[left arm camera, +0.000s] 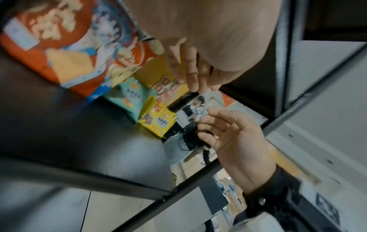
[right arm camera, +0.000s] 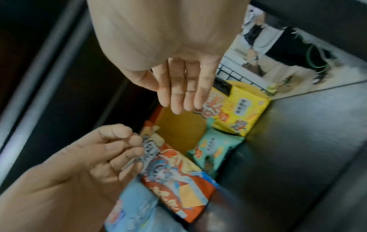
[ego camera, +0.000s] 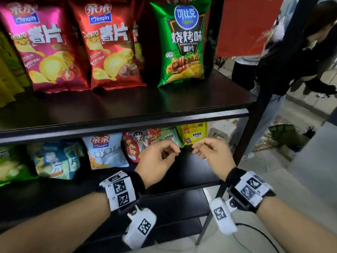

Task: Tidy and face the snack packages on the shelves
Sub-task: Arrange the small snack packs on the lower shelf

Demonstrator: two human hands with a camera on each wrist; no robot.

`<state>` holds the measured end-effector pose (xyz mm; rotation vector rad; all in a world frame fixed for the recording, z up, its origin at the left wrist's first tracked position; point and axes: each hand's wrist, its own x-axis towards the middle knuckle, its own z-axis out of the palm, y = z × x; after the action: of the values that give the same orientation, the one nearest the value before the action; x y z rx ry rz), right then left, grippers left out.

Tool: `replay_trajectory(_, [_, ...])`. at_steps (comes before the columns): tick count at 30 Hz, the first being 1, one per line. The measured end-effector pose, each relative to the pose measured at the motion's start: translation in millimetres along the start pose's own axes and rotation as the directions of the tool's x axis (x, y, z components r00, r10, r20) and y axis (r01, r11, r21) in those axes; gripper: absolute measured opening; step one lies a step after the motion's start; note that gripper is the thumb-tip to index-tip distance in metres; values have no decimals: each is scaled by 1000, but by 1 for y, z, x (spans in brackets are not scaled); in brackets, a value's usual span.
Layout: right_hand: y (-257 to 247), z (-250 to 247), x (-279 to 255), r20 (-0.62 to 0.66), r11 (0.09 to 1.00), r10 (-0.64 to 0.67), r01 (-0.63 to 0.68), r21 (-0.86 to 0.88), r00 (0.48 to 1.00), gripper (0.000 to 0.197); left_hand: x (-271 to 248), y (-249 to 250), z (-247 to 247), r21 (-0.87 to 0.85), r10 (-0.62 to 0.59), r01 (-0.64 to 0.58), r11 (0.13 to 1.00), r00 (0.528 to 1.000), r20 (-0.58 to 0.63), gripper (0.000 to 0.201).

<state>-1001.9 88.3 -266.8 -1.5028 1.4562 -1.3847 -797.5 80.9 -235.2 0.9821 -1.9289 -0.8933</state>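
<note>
Left hand (ego camera: 156, 157) and right hand (ego camera: 209, 152): loosely curled, empty, apart | Poised before teal packet (ego camera: 171, 136) and yellow packet (ego camera: 193, 134), lower shelf (ego camera: 191, 172) rear right | Likely reaching to pull forward

Bare forearms, no sleeves. Around each wrist a black fuzzy band (ego camera: 235, 175) under a white strap printed with square black-and-white markers: left strap (ego camera: 121, 190), right strap (ego camera: 252, 189). Below each wrist a white padded block with one more square marker, left block (ego camera: 141, 226), right block (ego camera: 222, 215). On the right wrist a black mount with a round screw (ego camera: 233, 204) and a thin black cable (ego camera: 259, 232) trailing down.
</note>
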Motion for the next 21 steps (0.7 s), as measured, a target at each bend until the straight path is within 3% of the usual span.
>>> replay_trajectory(3, [44, 5, 21, -137, 995, 96, -99, -18, 986, 38, 21, -23, 27, -63, -227, 224, 972, 973, -37, 20])
replay_trajectory(6, [77, 12, 48, -274, 982, 182, -191, -7, 944, 17, 48, -46, 51, -245, -469, 448, 860, 883, -29, 33])
replay_trajectory(9, [96, 19, 68, -329, 935, 322, -353, -35, 888, 28, 74, -67, 67, -386, -595, 551, 740, 804, 7, 41])
replay_trajectory(12, [106, 27, 72, -343, 918, 353, -392, -50, 871, 41, 92, -83, 73, -404, -614, 576, 711, 788, 43, 47])
replay_trajectory(15, [111, 36, 79, -408, 865, 435, -499, -59, 803, 57, 100, -92, 76, -357, -598, 574, 737, 800, 50, 47])
replay_trajectory(18, [105, 42, 101, -441, 833, 481, -552, -41, 758, 71, 100, -103, 78, -266, -577, 553, 789, 816, -15, 37])
replay_trajectory(21, [105, 37, 119, -434, 834, 470, -548, -65, 768, 76, 96, -110, 75, -49, -504, 502, 863, 855, -123, 24])
